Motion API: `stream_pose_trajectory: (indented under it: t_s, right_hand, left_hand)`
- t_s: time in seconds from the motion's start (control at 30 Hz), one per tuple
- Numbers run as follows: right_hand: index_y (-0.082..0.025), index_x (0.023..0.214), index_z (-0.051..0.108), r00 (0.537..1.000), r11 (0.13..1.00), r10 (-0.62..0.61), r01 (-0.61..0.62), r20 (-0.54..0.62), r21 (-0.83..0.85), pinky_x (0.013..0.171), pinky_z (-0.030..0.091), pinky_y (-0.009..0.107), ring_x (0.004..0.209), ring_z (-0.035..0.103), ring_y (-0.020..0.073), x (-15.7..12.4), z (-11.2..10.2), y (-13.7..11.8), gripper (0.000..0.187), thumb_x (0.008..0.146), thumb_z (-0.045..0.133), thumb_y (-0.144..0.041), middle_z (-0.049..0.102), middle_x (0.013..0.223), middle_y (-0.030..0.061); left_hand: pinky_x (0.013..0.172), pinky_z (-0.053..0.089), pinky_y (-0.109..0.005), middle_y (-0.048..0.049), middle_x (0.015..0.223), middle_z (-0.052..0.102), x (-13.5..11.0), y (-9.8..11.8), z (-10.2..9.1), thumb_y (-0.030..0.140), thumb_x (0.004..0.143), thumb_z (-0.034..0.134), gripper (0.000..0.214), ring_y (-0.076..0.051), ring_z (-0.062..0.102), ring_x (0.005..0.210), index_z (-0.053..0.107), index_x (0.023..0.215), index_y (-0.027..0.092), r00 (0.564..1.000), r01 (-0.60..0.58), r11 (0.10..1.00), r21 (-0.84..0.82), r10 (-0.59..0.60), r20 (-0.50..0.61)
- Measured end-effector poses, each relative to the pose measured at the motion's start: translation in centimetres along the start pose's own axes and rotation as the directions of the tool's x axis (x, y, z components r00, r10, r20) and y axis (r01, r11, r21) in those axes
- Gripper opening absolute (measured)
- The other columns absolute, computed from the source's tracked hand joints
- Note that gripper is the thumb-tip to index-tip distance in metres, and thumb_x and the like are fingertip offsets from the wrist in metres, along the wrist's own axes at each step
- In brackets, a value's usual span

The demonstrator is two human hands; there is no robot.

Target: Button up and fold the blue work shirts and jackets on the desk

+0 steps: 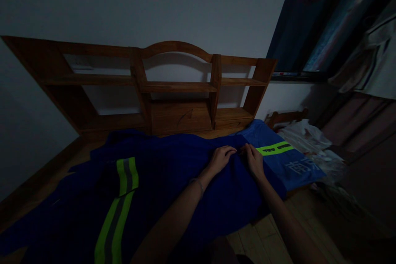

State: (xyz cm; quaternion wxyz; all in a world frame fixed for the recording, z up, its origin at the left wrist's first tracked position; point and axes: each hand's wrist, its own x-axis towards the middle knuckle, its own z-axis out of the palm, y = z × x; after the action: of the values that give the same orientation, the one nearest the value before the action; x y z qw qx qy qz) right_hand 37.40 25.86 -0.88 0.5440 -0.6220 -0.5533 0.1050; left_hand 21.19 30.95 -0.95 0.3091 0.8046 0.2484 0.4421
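A dark blue work garment (161, 177) with neon yellow reflective stripes (119, 210) lies spread over a wooden surface. My left hand (220, 159) rests on the cloth with its fingers curled and pinching a fold. My right hand (254, 160) sits just beside it, fingers bent and gripping the same fabric edge. Both hands nearly touch. A lighter blue part of the garment (287, 165) with a yellow band (274, 147) and pale lettering lies just right of my right hand.
A wooden shelf unit (173, 86) stands against the white wall behind the garment. Crumpled plastic bags (305, 136) lie at the right. Hanging clothes (368, 62) and a dark panel fill the far right. Wooden planks (266, 235) show below the cloth.
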Motion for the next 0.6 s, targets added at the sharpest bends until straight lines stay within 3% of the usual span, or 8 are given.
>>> stream_pose_trajectory:
  t_s: [0.37, 0.6]
  right_hand:
    - [-0.018, 0.073, 0.058, 0.999, 0.999, -0.031, 0.032, 0.011, -0.013, 0.067, 0.038, 0.026, 0.069, 0.055, 0.0167, 0.07, -0.16, -0.07, 0.042, 0.094, 0.035, -0.047, 0.061, 0.072, 0.0028]
    - [-0.018, 0.073, 0.058, 0.999, 0.999, -0.045, 0.045, 0.013, -0.03, 0.066, 0.038, 0.026, 0.068, 0.054, 0.0164, 0.07, -0.18, 0.06, 0.042, 0.094, 0.035, -0.046, 0.061, 0.072, 0.003]
  left_hand:
    - [0.086, 0.046, -0.026, -0.0017, 0.099, 0.066, 0.02, -0.38, 0.19, 0.024, 0.092, 0.045, 0.024, -0.014, 0.061, 0.094, 0.066, 0.101, 0.024, 1.0, -0.004, 0.998, 0.069, 0.005, -0.007]
    - [0.083, 0.048, -0.025, -0.0033, 0.098, 0.063, -0.07, -0.23, 0.44, 0.022, 0.093, 0.041, 0.026, -0.014, 0.06, 0.091, 0.063, 0.107, 0.022, 0.997, -0.073, 0.988, 0.136, 0.074, -0.005]
